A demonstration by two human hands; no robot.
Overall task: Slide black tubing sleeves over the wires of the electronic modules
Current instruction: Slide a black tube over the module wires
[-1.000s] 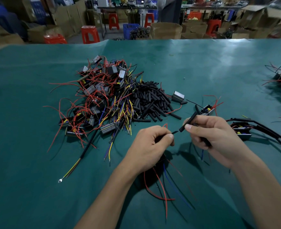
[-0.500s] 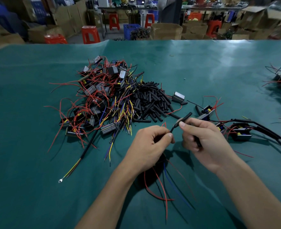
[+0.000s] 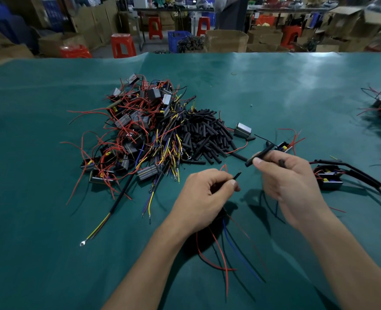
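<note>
Just beside the left hand (image 3: 207, 193) pinching wire ends (image 3: 237, 175), right hand (image 3: 290, 177) is pinching a black sleeve (image 3: 260, 155), probably lining up for threading.

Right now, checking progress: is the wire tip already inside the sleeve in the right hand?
No: the wire tip pinched by the left hand sits apart from the sleeve held in the right hand.

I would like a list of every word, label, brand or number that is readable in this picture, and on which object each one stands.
No text can be read.
Electronic modules in the pile: no legible marking.
Module held by the left hand: hidden under the hand.
Black tubing sleeve in the right hand: plain, no print visible.
Cardboard boxes at the back: any print is too blurred.
Blue crate: no readable label.
</note>
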